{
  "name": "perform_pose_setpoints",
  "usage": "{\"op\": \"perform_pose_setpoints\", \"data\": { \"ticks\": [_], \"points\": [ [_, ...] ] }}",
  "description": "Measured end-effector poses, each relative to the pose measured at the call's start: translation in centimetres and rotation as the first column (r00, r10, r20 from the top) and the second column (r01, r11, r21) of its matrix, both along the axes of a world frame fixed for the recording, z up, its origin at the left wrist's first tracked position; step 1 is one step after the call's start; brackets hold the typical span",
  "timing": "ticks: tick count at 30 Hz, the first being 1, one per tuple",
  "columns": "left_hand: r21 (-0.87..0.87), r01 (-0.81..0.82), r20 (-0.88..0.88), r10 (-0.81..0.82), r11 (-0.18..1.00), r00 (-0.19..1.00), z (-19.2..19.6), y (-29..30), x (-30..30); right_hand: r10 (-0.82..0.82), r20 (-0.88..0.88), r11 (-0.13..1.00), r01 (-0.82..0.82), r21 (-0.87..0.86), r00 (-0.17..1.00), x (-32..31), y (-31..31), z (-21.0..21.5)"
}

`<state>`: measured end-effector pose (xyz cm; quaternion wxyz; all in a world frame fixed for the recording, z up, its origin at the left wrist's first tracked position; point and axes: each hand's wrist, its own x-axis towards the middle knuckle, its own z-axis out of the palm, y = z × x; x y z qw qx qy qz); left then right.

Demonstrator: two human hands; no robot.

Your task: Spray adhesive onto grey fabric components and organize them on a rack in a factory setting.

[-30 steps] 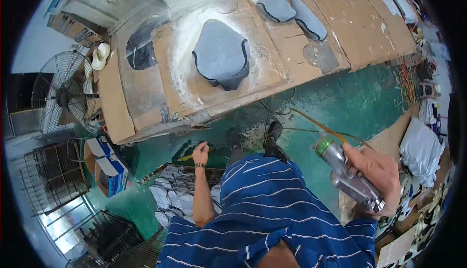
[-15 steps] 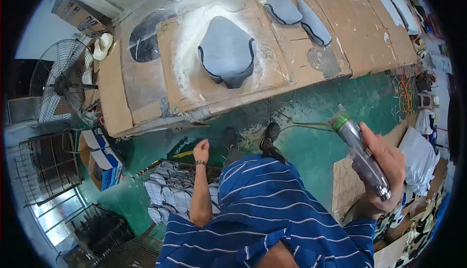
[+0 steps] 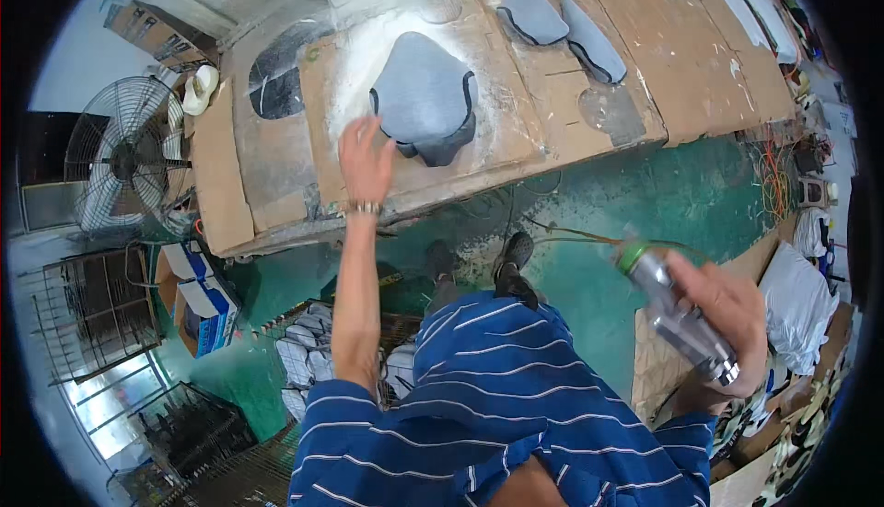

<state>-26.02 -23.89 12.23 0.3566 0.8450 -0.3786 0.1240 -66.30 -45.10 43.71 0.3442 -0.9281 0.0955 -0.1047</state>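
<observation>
On the cardboard-covered table lies a large grey padded piece (image 3: 424, 88) with black edging, shaped like a bicycle saddle cover, in a patch of whitish residue. My left hand (image 3: 365, 159) reaches over the table's near edge, beside the piece's lower left side. Its fingers are apart and hold nothing; whether the fingertips touch the piece I cannot tell. Off to the right, above the floor, my right hand (image 3: 723, 309) is wrapped round a silvery cylindrical tool (image 3: 668, 300) with a green collar. Its tip is blurred, so its exact kind is unclear.
Two smaller grey pieces, one leftward (image 3: 534, 11) and one rightward (image 3: 592, 39), lie farther right on the table (image 3: 681, 56). A caged fan (image 3: 124, 162) stands left. Below are an open box (image 3: 198, 300) and a stack of grey pieces (image 3: 308, 346). A hose (image 3: 580, 233) crosses the floor.
My left hand has risen from beside my body to the table and its fingers have spread. My right hand keeps the tool at my right with little movement.
</observation>
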Motion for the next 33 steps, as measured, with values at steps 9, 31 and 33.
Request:
{"op": "perform_pose_setpoints", "data": {
  "ticks": [9, 31, 33],
  "points": [
    [0.183, 0.095, 0.126, -0.120, 0.978, 0.985, -1.5, -2.2, 4.9, -0.365, 0.052, 0.929, 0.367, -0.054, 0.930, -3.7, 0.1, 0.1],
    [0.468, 0.186, 0.152, -0.287, 0.864, 0.946, 18.5, -21.6, 7.9, -0.330, 0.000, 0.888, 0.311, 0.339, 0.944, -10.6, -3.8, -4.5],
    [0.435, 0.212, 0.209, -0.327, 0.875, 0.922, 20.8, -25.7, 6.6, -0.355, -0.013, 0.876, 0.338, 0.344, 0.935, -11.9, -4.1, -4.8]
  ]
}}
